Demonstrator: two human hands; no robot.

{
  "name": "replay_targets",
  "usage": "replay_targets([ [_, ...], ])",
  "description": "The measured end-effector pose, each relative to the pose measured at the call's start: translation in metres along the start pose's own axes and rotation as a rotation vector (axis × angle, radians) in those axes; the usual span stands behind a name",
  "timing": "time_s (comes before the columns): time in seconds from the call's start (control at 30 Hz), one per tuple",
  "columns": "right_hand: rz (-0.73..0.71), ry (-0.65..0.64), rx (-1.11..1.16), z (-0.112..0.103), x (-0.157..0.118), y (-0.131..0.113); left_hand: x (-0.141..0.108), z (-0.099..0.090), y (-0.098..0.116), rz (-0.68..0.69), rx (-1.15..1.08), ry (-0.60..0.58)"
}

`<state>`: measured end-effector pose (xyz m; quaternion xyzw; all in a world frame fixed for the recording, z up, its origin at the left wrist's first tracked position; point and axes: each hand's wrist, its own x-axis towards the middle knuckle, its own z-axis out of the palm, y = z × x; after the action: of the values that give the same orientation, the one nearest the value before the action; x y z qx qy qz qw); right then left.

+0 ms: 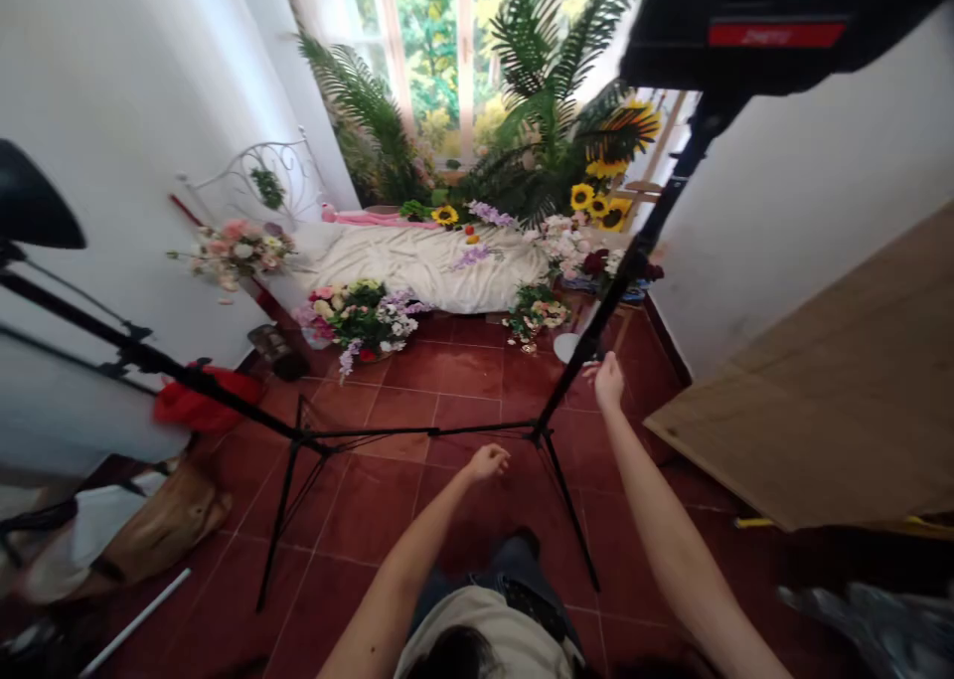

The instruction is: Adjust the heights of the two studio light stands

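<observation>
My left hand (488, 462) hangs over the red tiled floor (454, 371), fingers loosely curled around nothing visible. It is just below the crossbar of a black tripod light stand (633, 261). My right hand (609, 381) reaches up beside that stand's pole, very close to it; I cannot tell whether the fingers touch it. A black lighting head (767, 33) tops the pole at the upper right. Beyond my hands lies a low bed with a rumpled white sheet (424, 266), strewn with artificial flowers. A bouquet of mixed flowers (365, 326) stands on the floor before it.
A second black stand (149, 359) crosses in from the left above a red cloth (205, 403). A large wooden board (812, 401) leans at the right. Potted palms (544, 92) and sunflowers (600, 202) stand before a bright window (439, 53). A white metal headboard (257, 182) stands at the left.
</observation>
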<state>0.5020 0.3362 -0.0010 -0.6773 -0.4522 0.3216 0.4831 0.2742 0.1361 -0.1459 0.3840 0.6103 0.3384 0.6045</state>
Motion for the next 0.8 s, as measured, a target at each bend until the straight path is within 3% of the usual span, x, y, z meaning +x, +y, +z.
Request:
replay_targets([
  [0.07, 0.054, 0.066, 0.012, 0.03, -0.037, 0.005, -0.033, -0.046, -0.032, -0.062, -0.004, 0.074],
  [0.13, 0.091, -0.006, 0.045, 0.071, -0.088, 0.009, -0.068, -0.099, -0.061, -0.11, -0.009, 0.192],
  [0.2, 0.098, -0.233, 0.096, 0.12, -0.149, 0.01, -0.104, -0.155, -0.087, -0.143, -0.02, 0.305],
  [0.37, 0.093, -0.943, 0.061, 0.245, -0.314, -0.003, -0.195, -0.292, -0.137, -0.131, -0.082, 0.573],
  [0.5, 0.058, -1.223, 0.006, 0.325, -0.429, -0.028, -0.271, -0.386, -0.16, -0.095, -0.14, 0.767],
  [0.63, 0.073, -1.409, -0.011, 0.383, -0.515, -0.065, -0.336, -0.459, -0.166, -0.048, -0.162, 0.946],
  [0.8, 0.271, -1.573, 0.028, 0.441, -0.573, -0.115, -0.384, -0.521, -0.16, 0.068, -0.103, 1.132],
])
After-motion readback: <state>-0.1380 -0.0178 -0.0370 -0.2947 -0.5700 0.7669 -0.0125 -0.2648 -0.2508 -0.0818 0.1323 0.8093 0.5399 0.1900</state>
